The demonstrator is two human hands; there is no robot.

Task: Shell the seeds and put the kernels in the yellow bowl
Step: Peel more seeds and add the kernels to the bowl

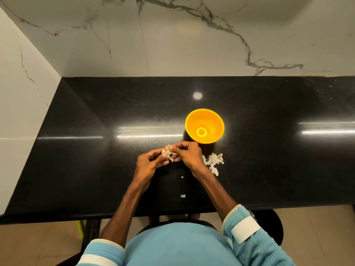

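Held just short of the yellow bowl (194, 121), seeds (170, 155) clumped in the curled left hand (149, 162) and pinched by the right hand (189, 156), likely for a short drop, with shells (214, 162) heaped beside the bowl.

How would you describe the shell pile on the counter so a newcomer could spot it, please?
On the black counter, find the yellow bowl. On its near side lies the shell pile, far bigger than the two stray flakes nearby.
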